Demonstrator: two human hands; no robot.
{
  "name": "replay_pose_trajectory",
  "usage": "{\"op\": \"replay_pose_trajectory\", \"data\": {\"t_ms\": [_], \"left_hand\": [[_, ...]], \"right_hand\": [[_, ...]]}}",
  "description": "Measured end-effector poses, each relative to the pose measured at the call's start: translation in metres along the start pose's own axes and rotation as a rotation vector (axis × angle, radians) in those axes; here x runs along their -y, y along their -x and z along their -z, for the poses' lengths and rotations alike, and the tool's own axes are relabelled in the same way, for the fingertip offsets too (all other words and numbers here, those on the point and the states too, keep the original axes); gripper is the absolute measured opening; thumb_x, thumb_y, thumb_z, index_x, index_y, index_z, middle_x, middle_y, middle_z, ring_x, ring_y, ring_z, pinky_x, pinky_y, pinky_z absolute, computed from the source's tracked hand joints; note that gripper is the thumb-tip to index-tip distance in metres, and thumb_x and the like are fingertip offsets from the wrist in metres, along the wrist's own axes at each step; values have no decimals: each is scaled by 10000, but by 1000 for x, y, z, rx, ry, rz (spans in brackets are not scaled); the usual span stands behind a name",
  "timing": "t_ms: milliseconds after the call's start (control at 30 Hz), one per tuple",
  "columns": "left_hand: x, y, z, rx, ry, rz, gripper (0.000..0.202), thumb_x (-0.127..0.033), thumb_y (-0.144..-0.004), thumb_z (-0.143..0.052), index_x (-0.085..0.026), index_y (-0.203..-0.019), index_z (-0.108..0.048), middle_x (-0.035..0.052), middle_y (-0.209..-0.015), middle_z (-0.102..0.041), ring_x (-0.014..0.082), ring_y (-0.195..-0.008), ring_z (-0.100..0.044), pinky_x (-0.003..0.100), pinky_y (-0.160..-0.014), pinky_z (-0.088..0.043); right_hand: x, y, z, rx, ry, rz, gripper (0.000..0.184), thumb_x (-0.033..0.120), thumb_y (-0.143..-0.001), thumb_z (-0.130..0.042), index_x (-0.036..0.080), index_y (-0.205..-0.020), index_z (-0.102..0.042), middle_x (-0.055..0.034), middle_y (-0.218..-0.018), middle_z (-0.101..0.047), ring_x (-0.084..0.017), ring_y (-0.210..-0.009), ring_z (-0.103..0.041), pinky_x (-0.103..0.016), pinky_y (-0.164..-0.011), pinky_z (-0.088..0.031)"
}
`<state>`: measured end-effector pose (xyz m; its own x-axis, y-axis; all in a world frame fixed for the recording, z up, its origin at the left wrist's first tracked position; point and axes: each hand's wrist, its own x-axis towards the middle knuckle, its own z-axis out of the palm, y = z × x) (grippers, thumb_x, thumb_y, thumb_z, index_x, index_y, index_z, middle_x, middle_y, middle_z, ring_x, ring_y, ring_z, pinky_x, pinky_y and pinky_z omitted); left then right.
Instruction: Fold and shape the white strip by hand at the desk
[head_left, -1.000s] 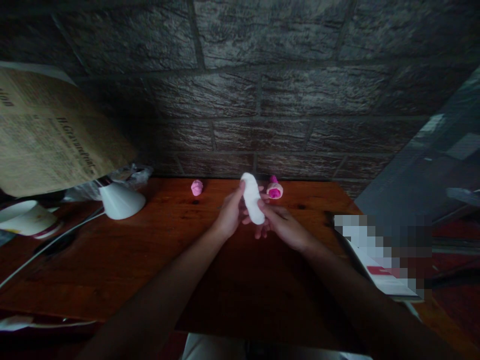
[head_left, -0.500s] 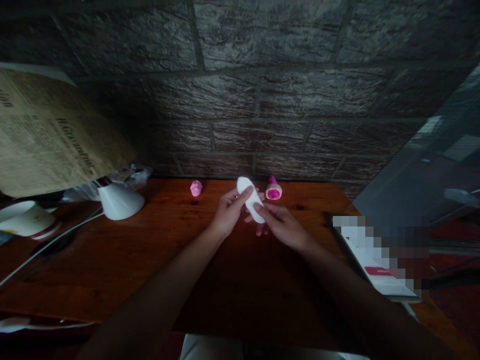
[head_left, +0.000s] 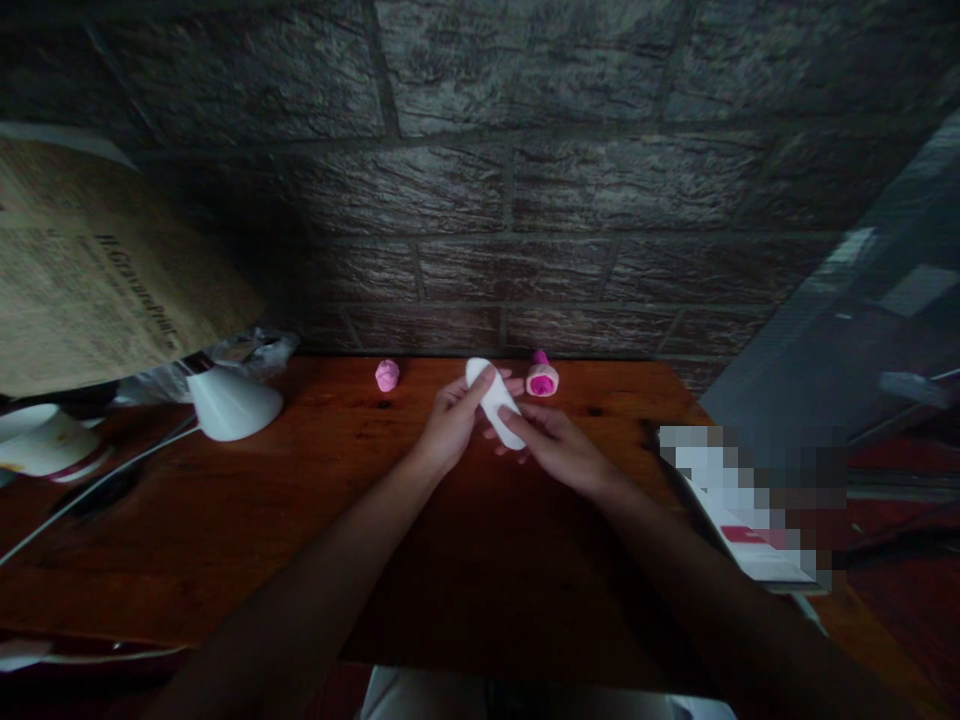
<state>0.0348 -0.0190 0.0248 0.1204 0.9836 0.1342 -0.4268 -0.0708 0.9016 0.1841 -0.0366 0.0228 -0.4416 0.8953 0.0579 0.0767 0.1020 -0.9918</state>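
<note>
Fingers around white oblong piece

Likely home: wooden desk, lamp

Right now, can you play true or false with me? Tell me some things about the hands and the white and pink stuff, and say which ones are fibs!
1. The left hand and the right hand both hold the white piece. True.
2. The white piece is round like a ball. False: it is long, with rounded ends.
3. The small pink lump sits on the wooden table, to the left of both hands. True.
4. The left hand is holding the pink lump. False: the lump is on the table, apart from both hands.
5. The pale-rimmed piece with the deep pink middle is to the right of the pink lump. True.
</note>
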Motion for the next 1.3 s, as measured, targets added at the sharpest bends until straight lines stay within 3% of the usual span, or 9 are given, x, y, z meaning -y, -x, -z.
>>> {"op": "replay_pose_trajectory", "data": {"t_ms": [167, 333, 533, 767, 967, 1133, 1300], "left_hand": [[2, 1, 0, 42, -31, 64, 475, -496, -766, -721, -124, -1061, -726, 132, -968, -758, 132, -578, -619, 221, -436, -418], [0, 0, -2, 55, 11, 78, 576, -584, -767, -688, -104, -1083, -716, 141, -945, -752, 123, -555, -593, 224, -431, -420], [2, 0, -2, 77, -7, 50, 546, -575, -780, -682, -137, -1103, -717, 131, -990, -754, 127, -586, -604, 227, -459, -450], [0, 1, -2, 73, 5, 98, 581, -605, -795, -648, -125, -1116, -708, 153, -1047, -741, 170, -636, -645, 254, -438, -452], [-1, -1, -2, -10, 17, 26, 504, -585, -759, -697, -133, -980, -726, 149, -998, -755, 220, -849, -706, 231, -525, -461], [-1, -1, -1, -12, -17, -2, 456, -558, -735, -727, -139, -916, -728, 125, -966, -762, 204, -840, -710, 212, -505, -429], [-1, 0, -1, -20, -1, 5, 452, -534, -709, -755, -137, -925, -732, 123, -960, -762, 225, -884, -707, 245, -578, -473]], "right_hand": [[0, 0, 3, -38, 19, 30, 485, 585, -902, -531, 149, -976, -732, -59, -756, -708, -134, -636, -613, -265, -593, -464], [-1, -1, 2, -78, -35, 28, 496, 606, -877, -553, 151, -949, -738, -61, -795, -719, -150, -682, -646, -292, -666, -497], [0, -1, 2, -80, -91, 42, 468, 590, -864, -583, 166, -1007, -723, -72, -907, -738, -153, -727, -670, -302, -713, -515], [3, 0, 5, -64, -42, 36, 447, 565, -891, -563, 166, -982, -741, -60, -802, -730, -153, -699, -654, -305, -691, -510], [3, -1, 3, -84, -82, 19, 490, 604, -874, -564, 155, -955, -741, -68, -802, -722, -140, -653, -641, -287, -646, -497], [4, 1, 4, -58, -52, 17, 510, 608, -874, -563, 140, -973, -741, -65, -772, -716, -145, -655, -650, -287, -650, -499], [3, 0, 4, -50, -77, 4, 508, 614, -863, -574, 144, -958, -742, -69, -792, -721, -142, -651, -652, -279, -635, -494]]}}
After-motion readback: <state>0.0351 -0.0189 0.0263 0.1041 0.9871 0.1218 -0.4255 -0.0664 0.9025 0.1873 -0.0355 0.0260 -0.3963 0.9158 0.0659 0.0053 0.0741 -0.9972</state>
